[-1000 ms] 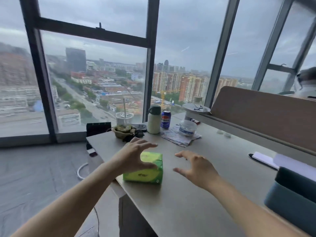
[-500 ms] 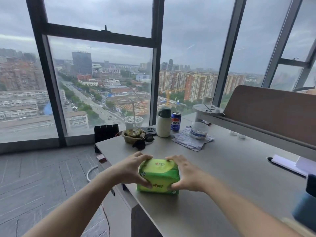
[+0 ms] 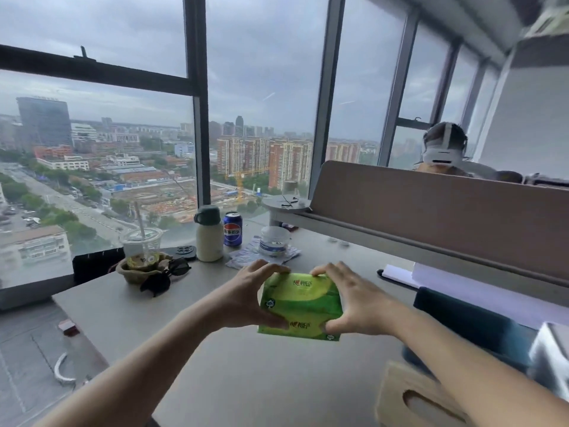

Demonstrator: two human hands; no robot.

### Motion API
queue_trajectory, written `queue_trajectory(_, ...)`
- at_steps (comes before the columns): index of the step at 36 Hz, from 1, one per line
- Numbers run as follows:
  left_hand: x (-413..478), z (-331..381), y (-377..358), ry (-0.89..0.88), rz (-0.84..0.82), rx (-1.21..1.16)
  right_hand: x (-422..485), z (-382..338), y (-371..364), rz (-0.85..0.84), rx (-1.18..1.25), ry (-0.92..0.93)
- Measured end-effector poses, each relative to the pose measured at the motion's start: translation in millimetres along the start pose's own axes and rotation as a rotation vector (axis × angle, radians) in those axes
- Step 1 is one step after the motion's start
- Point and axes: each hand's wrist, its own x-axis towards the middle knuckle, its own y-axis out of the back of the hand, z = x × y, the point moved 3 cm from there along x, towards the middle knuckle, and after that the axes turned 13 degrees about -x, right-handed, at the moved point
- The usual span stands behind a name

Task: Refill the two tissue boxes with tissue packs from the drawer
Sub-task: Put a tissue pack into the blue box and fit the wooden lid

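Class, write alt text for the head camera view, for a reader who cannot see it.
Both hands, left hand and right hand, grip a green tissue pack from either side over a grey desk. A wooden tissue box sits at lower right; a cola can and a cream flask stand by the window.

Tissue pack above desk; bottle left of can

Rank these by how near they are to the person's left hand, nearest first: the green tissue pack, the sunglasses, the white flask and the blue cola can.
From the left hand:
1. Green tissue pack: held in its fingers, just to its right.
2. Sunglasses: on the desk, to its left.
3. White flask: farther back, toward the window.
4. Blue cola can: beside the flask, slightly farther back.
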Motion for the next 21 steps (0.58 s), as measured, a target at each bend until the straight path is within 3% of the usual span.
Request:
queue_trajectory(10,94,104,-84,-0.353,-0.039,-0.148,-107,96,76,0.215,-0.153,-0.261)
queue_trajectory(21,157,146,-164,-0.352,-0.198,-0.051,-166,161,65,0.184,-0.187,-0.515)
